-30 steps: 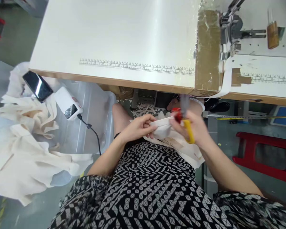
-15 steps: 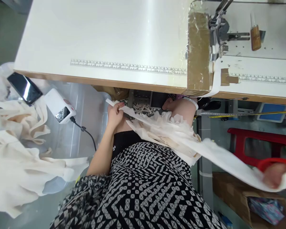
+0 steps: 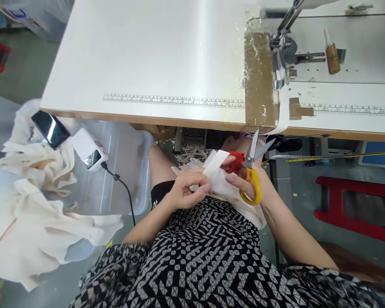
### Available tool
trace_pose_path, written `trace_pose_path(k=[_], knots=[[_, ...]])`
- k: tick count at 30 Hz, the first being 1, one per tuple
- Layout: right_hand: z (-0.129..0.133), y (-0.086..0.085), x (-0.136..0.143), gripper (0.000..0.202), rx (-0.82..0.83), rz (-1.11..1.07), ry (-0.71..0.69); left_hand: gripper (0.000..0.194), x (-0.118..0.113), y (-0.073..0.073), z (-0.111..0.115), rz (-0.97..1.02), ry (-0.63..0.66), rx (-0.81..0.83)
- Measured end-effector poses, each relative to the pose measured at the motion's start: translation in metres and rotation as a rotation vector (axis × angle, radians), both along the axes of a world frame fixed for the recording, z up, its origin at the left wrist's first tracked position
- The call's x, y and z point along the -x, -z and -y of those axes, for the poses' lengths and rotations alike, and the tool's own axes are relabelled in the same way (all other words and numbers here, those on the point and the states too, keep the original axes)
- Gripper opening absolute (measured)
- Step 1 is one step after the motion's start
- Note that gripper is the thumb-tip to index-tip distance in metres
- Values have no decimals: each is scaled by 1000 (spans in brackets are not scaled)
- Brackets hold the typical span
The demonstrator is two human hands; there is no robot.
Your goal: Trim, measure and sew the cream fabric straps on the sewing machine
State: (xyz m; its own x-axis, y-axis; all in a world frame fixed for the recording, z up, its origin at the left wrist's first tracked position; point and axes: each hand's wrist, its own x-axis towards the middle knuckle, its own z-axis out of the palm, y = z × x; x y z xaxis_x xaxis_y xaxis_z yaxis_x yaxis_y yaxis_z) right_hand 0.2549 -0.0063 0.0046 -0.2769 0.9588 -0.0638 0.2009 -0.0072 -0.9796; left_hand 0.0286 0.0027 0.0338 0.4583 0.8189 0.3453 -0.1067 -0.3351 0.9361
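Pinching the white strip (image 3: 215, 162) between the fingers of the left hand (image 3: 190, 188). Just beside those fingers, gripping scissors (image 3: 249, 159) by the handles in the right hand (image 3: 246, 182), with blades parted and pointing clear of the strip. Mid-handling, by the look of it: picked up, but no cut visible. Below the fingers, more pale cloth (image 3: 245, 212), apparently left loose; beyond them, the desk (image 3: 147, 55).

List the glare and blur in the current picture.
Head view: a pale streak of glare runs down the white tabletop; head view: a bright reflection on the dark phone; head view: right sleeve looks soft, scissors fairly crisp.
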Motion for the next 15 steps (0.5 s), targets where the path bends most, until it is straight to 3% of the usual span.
trace_pose_path(k=[2,4,6,8,11,15], knots=[[-12,-12,19,41,-2,-41,-25,29,0,6,3,-4,1,82],[-18,-24,28,38,-40,-21,-46,16,-1,14,6,43,-98,201],[-21,-31,32,37,-92,17,-43,27,-3,19,6,110,-195,359],[-23,-36,33,37,-128,54,-38,43,-5,22,4,134,-195,534],[-25,-44,34,39,-148,128,-82,39,-4,21,-3,76,-125,700],[-28,-57,21,48,-83,233,-164,40,5,18,-9,36,-138,785]])
